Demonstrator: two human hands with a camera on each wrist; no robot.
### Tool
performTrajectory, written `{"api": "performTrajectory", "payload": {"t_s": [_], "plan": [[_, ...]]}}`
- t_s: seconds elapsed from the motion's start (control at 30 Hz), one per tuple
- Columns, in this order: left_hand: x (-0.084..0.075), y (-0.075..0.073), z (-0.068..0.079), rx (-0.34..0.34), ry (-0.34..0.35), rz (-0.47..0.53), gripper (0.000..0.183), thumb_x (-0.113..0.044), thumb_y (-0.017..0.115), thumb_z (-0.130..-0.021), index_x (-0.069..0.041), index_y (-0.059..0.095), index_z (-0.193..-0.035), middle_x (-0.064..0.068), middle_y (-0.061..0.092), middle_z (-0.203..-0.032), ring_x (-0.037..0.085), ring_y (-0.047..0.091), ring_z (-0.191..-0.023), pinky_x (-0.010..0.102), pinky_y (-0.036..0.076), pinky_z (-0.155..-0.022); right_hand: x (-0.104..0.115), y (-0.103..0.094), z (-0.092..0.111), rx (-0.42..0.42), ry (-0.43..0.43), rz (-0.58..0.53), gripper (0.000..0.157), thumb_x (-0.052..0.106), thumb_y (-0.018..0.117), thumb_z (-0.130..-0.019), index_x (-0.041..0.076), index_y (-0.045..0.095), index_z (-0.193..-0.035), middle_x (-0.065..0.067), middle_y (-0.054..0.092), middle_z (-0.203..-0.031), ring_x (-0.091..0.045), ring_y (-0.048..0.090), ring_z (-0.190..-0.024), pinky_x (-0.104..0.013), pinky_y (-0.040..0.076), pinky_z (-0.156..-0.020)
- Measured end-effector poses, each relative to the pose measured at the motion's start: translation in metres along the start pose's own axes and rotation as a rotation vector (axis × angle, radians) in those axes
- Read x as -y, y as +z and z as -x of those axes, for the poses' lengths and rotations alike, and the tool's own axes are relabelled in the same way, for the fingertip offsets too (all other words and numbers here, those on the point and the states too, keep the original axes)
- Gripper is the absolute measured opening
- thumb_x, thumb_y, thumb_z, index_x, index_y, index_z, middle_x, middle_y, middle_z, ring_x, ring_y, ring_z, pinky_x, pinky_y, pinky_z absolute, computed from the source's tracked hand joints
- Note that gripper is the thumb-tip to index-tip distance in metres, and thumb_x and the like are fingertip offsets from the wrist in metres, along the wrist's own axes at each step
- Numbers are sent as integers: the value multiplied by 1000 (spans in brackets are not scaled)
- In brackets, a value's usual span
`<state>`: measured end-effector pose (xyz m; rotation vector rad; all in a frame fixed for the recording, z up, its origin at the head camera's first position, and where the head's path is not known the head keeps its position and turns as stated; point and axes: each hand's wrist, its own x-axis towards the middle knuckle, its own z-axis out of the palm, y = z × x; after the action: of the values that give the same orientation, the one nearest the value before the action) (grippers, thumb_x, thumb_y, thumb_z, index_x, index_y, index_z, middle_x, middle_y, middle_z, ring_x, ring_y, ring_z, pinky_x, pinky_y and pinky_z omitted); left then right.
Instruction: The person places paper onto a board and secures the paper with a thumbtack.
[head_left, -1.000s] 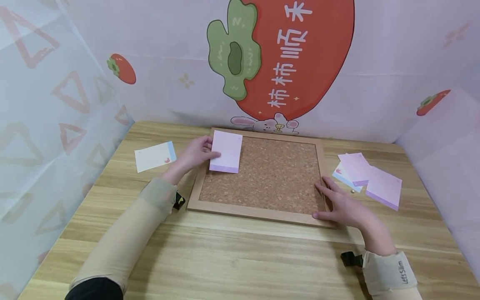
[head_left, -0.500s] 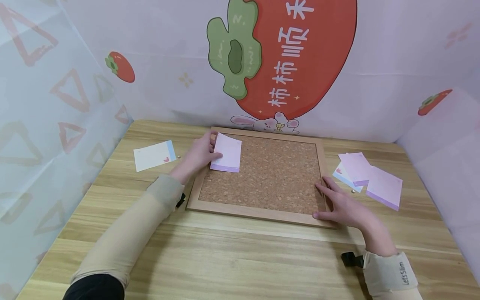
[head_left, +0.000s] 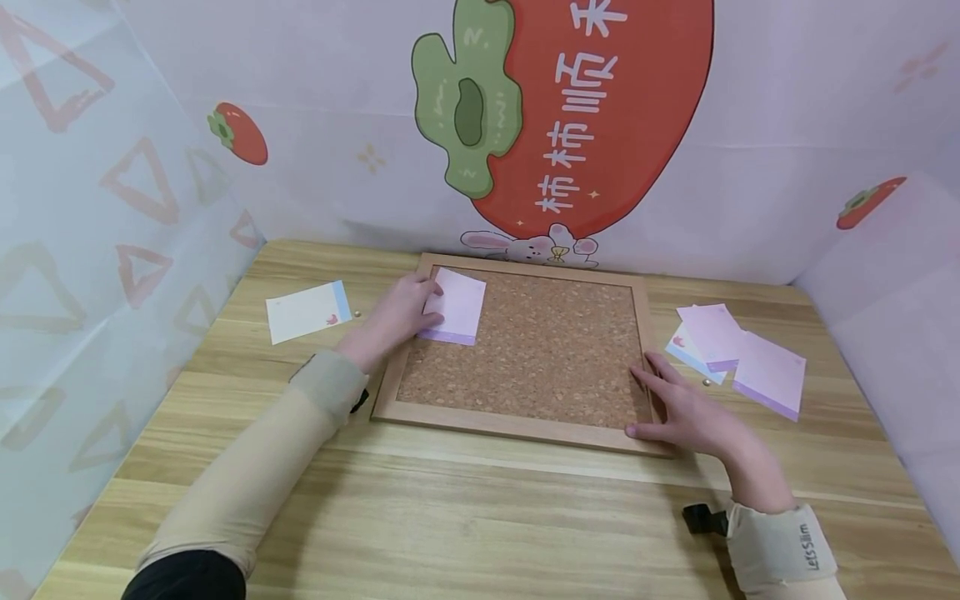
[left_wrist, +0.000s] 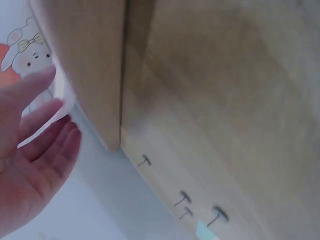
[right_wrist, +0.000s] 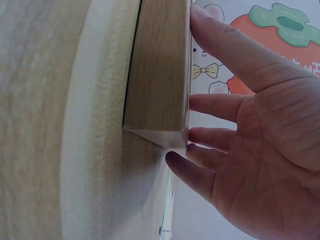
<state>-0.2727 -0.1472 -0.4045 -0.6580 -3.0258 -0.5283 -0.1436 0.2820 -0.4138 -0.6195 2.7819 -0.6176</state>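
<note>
My left hand (head_left: 397, 312) holds a pink note sheet (head_left: 461, 304) with a purple bottom strip at the upper left of a wood-framed corkboard (head_left: 525, 358). Thumb and fingertips are at the sheet's left edge; in the left wrist view, part of the paper (left_wrist: 61, 82) shows beside the thumb and index finger. My right hand (head_left: 693, 412) rests on the board's lower right, its fingers spread over the frame. In the right wrist view, the thumb and extended fingers touch the frame (right_wrist: 162, 65) near its corner.
A white note (head_left: 306, 312) with a blue strip lies left of the board, with a small tack (head_left: 357, 314) beside it. Several thumbtacks (left_wrist: 217, 214) stand out in the left wrist view. Overlapping notes (head_left: 768, 375) and a tack (head_left: 707, 382) lie to the right. A printed backdrop (head_left: 337, 183) borders the table.
The pink sheet was tilted in my left hand and now lies flatter against the cork. My left fingers have shifted slightly along its left edge. The right hand stays put.
</note>
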Motion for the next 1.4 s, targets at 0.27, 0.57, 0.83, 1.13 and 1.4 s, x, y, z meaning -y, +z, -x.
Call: {"api": "performTrajectory", "payload": {"t_s": [0.27, 0.57, 0.83, 1.13, 1.4], "plan": [[13, -2, 6, 99, 67, -72, 54, -29, 76, -89, 0, 60, -131, 24, 55, -140, 42, 53, -129, 52, 42, -113, 0, 0, 0, -5, -2, 9, 93, 45, 79, -82, -6, 39, -149, -35, 20, -159, -57, 30, -141, -67, 36, -109], [19, 0, 5, 115, 77, -64, 55, -31, 69, -94, 0, 55, -138, 27, 47, -148, 44, 46, -137, 54, 36, -117, 0, 0, 1, -15, -5, 10, 93, 45, 80, -82, -6, 40, -149, -35, 21, -159, -57, 30, -141, -67, 36, -108], [19, 0, 4, 194, 84, -130, 58, -32, 59, -101, -1, 45, -148, 24, 32, -160, 45, 36, -145, 54, 31, -120, 1, 0, 1, -19, -13, 5, 92, 44, 80, -82, -6, 40, -148, -35, 21, -158, -57, 31, -141, -67, 37, -108], [16, -2, 5, 262, 58, -133, 55, -27, 48, -106, -3, 35, -153, 20, 29, -162, 45, 24, -150, 56, 24, -122, 1, 0, 0, -14, -6, 9, 93, 45, 80, -82, -6, 40, -149, -35, 21, -159, -57, 30, -141, -67, 36, -109], [17, -1, 1, 280, 39, -104, 60, -31, 51, -105, -3, 33, -155, 21, 25, -163, 44, 21, -151, 56, 23, -123, 1, 1, 0, -16, -9, 12, 93, 44, 80, -82, -6, 40, -149, -35, 21, -159, -57, 30, -141, -68, 36, -108]]}}
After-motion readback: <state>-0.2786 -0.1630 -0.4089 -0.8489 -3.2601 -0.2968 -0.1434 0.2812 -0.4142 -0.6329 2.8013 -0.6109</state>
